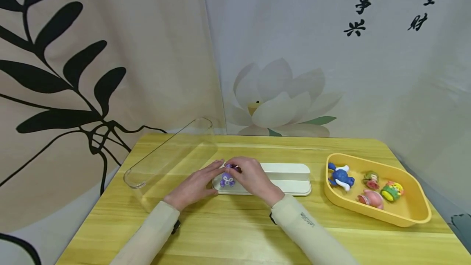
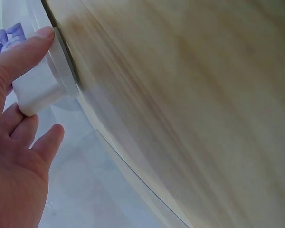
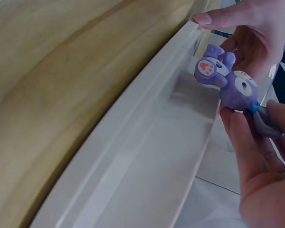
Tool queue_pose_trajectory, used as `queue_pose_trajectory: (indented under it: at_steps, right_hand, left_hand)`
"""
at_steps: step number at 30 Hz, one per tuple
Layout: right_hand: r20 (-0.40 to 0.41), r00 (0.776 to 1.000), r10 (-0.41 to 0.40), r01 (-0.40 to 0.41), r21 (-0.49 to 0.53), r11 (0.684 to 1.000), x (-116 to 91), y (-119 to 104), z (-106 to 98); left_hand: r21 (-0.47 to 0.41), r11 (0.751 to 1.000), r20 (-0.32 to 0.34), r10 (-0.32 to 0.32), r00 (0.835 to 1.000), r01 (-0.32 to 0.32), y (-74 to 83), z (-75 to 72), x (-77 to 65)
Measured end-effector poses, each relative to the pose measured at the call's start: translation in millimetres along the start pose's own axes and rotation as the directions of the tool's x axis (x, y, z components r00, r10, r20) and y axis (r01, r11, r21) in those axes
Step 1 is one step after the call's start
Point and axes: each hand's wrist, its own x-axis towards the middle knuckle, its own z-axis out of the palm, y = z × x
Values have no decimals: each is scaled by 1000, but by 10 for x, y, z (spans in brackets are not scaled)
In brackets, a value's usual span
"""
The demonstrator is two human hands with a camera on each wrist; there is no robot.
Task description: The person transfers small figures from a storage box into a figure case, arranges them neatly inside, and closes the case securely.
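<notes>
A small purple figurine (image 1: 227,180) with a white face patch and a tail-like grey tip stands at the left end of a white stepped display base (image 1: 292,186). My right hand (image 1: 254,178) pinches it by the upper end, where the right wrist view shows the grey tip (image 3: 266,124) between thumb and fingers. Around the left end of the base is my left hand (image 1: 195,186), its thumb (image 2: 31,52) on the front edge and its fingers curled at the end wall. In the left wrist view the thumb partly hides the figurine (image 2: 12,35).
A long clear plastic cover (image 1: 173,156) lies at the left of the wooden table (image 1: 235,232), behind the left forearm. On the right stands a yellow tray (image 1: 408,205) holding several figurines, among them a blue one (image 1: 341,177) and a pink one (image 1: 372,198). Printed curtains hang behind.
</notes>
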Motion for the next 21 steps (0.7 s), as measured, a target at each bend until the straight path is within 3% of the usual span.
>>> queue_pose_trajectory:
  at_steps: [13,21]
  right_hand:
    - [30,999,37,-36,-18,999,27,33,122]
    - [73,994,82,-81,-28,996,19,14,99]
  left_hand:
    - [13,1000,-22,28,999,-27,4,11,8]
    - [5,1000,-3,-13,1000,13,12,9,2]
